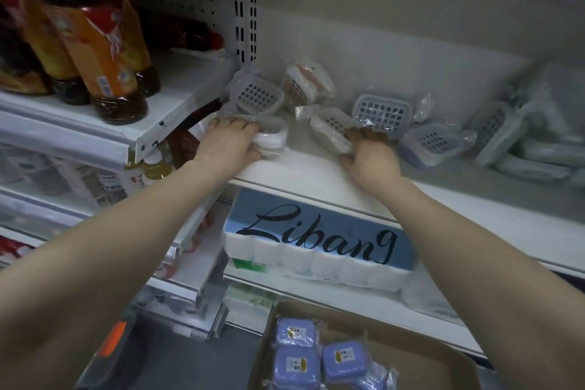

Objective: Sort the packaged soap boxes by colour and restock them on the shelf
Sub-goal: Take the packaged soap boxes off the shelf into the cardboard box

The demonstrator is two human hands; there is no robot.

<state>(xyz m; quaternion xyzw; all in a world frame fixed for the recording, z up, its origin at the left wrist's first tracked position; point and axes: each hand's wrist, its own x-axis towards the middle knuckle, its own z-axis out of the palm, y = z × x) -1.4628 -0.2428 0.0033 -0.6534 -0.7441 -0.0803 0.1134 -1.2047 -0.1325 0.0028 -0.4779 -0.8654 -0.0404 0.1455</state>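
While reaching over the shelf (pixel 304 172) lip, grips a white soap box (pixel 271 136) in the left hand (pixel 226 144) by the upright (pixel 245 9), curls the right hand (pixel 368 157) round a second white box (pixel 330 128) mid-shelf. Bare board between both. Below, blue soap boxes (pixel 296 367) in a carton (pixel 411 355).

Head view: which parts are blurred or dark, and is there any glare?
In the head view, the bottles at upper left are blurred; the pale green boxes at far right are dim and soft; the wrap on the grid-lid soap box shows small glints.
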